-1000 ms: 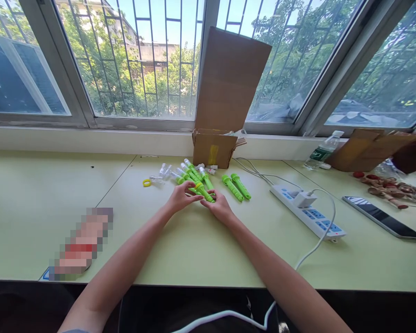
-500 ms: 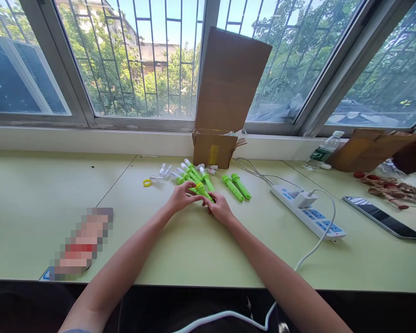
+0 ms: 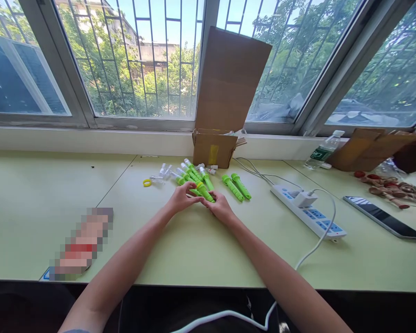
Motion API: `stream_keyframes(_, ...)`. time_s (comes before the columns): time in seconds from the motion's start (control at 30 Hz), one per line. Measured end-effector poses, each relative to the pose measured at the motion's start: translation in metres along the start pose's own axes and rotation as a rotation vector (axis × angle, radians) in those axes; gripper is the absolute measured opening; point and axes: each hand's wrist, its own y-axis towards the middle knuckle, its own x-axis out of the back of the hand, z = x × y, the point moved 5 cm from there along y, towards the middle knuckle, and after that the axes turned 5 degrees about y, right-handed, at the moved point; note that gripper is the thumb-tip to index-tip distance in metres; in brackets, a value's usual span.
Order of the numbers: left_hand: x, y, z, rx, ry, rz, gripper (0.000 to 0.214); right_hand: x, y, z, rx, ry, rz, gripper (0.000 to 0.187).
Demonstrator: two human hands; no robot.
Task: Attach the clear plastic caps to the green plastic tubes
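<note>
Both of my hands meet at the middle of the pale green table on one green plastic tube. My left hand pinches the tube's upper part with curled fingers. My right hand grips its lower end. Just behind lie several more green tubes with clear caps. Two all-green tubes lie to the right. A few loose clear caps and a yellow ring sit to the left.
A small open cardboard box stands by the window sill. A white power strip with a cable lies to the right, then a phone, a water bottle and red-brown wooden toys. A blurred object lies at the left front.
My hands have shifted only slightly around the green tube; my left fingers have closed a little onto it. Nothing else has moved.
</note>
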Motion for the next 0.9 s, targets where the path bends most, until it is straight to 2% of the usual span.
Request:
stream_keyframes(0.17,-0.0026,-0.0008,0.0002,0.005,0.015,0.016,0.052,-0.0005,-0.0004,-0.0051,-0.108,0.083,-0.008,0.046)
stream_keyframes(0.37,-0.0033,-0.0008,-0.0007,0.018,-0.005,0.02,0.052,-0.0007,0.0003,-0.0046,-0.032,0.075,-0.013,0.045)
stream_keyframes(0.67,-0.0026,-0.0013,-0.0025,0.039,0.004,0.035,0.054,-0.0054,-0.0007,0.0011,0.01,-0.022,0.086,0.037)
stream_keyframes(0.9,-0.0019,-0.0008,-0.0032,0.02,0.03,0.024,0.054,-0.0071,0.002,-0.0033,0.006,0.004,0.104,0.036)
